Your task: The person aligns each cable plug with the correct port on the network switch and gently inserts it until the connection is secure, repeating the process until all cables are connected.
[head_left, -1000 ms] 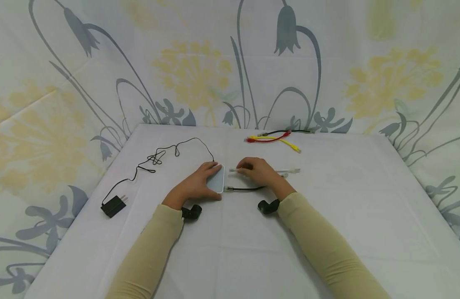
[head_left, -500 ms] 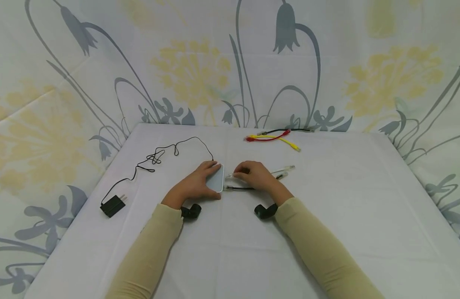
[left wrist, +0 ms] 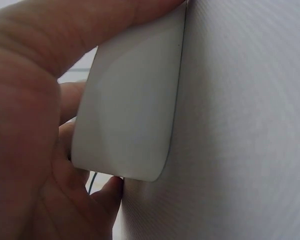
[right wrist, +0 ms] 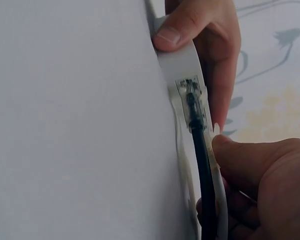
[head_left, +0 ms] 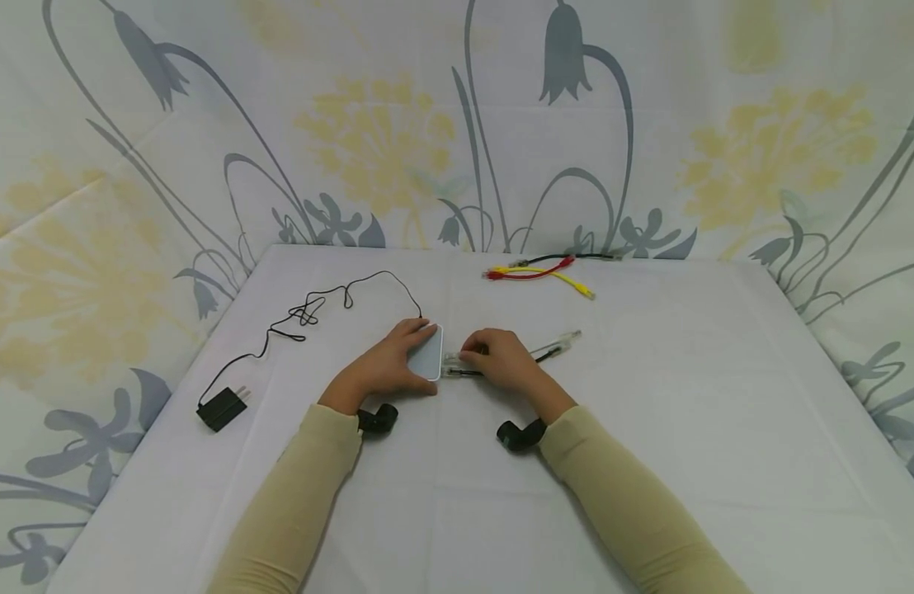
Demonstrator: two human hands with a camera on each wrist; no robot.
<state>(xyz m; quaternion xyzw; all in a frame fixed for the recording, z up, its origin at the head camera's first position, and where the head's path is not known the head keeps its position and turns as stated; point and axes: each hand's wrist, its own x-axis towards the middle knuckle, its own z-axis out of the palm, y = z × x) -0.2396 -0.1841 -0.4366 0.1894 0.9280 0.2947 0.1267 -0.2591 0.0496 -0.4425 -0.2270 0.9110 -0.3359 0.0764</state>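
Note:
My left hand [head_left: 383, 367] grips a small white network switch [head_left: 427, 355], thumb and fingers on opposite edges; its smooth side [left wrist: 130, 105] fills much of the left wrist view. A black Ethernet cable [right wrist: 205, 175] has its clear plug in a port on the switch's right side. Just beyond it, my right hand [head_left: 505, 359] pinches a white Ethernet cable [head_left: 552, 343] near its plug, fingertips close to the ports. In the right wrist view the white cable [right wrist: 221, 200] runs alongside the black one, which partly hides its plug end.
A black power adapter [head_left: 223, 409] lies at the left, its thin tangled cord [head_left: 306, 313] running to the back of the switch. Toward the table's far edge lie a red cable [head_left: 527, 277], a yellow cable [head_left: 572, 284] and another black cable [head_left: 576, 257].
My right hand has moved slightly toward me and left, bringing the white cable's plug from a gap away up to the switch's side. The left hand keeps holding the switch in place.

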